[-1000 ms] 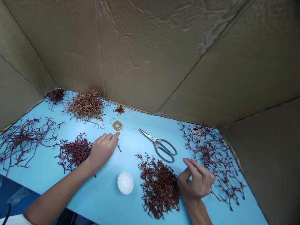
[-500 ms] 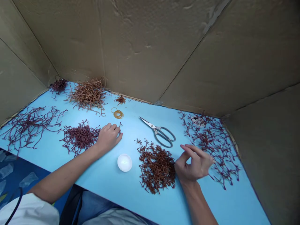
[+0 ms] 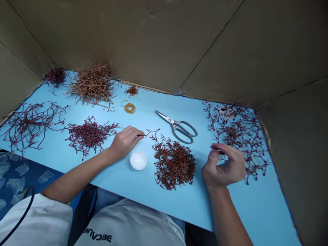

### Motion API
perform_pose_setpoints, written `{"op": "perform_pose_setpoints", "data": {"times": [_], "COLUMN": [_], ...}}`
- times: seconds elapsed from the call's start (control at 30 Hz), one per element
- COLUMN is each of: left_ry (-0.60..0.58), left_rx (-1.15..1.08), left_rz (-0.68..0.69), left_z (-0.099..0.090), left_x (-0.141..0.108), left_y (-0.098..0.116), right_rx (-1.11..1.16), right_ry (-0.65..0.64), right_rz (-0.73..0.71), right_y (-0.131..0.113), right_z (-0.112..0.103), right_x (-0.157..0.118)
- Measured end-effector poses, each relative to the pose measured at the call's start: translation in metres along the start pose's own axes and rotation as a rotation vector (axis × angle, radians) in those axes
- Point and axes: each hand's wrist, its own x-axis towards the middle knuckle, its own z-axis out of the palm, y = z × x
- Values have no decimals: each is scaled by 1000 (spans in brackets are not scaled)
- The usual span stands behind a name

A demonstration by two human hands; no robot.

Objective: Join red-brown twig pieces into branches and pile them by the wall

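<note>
My left hand (image 3: 125, 142) lies low over the blue tabletop (image 3: 184, 201), open and relaxed with the fingers together. Its fingertips (image 3: 140, 134) reach the end of a thin red sprig (image 3: 153, 132) lying loose on the table; I cannot tell whether they grip it or only touch it. Just below that hand sits a white cap (image 3: 138, 161), and just behind the wrist lies a dark red pile (image 3: 88, 136) of short sprigs. Past the thin sprig is a reddish-brown pile (image 3: 174, 165), its near tips almost touching it. My right hand (image 3: 224, 164) is curled, with the thumb and forefinger close together; I cannot tell whether they hold anything. It sits over the lower edge of a loose spread of dark red branches (image 3: 234, 136), to the right of the reddish-brown pile. Farther out, steel scissors (image 3: 178, 128) with grey handles lie between the piles, their blades pointing left. Beyond them are rubber bands (image 3: 129, 108), a small clump (image 3: 132, 90), a tan heap (image 3: 91, 85), a dark clump (image 3: 55, 76) and long, dark branches (image 3: 32, 124). Cardboard walls (image 3: 153, 41) rise behind it all.
</note>
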Motion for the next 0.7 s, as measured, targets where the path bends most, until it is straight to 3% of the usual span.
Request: {"op": "perform_pose_setpoints", "data": {"times": [0.13,0.23,0.33,0.47,0.7], "left_ry": [17,-48,-113,-115,-66], "left_rx": [-219,-356,-432,-444,-406], "left_rz": [26,69,62,-11,15], "left_z": [-11,-24,-35,-44,-54], "left_x": [10,19,21,7,-25], "left_y": [10,19,30,39,32], "right_rx": [129,228,306,431,502], "right_ry": [-386,-543,-544,-494,-652], "right_rz": [-19,-27,-19,2,-123], "right_y": [-40,-70,-87,-98,-100], "right_z": [-3,1,5,3,0], "right_x": [17,30,33,23,14]}}
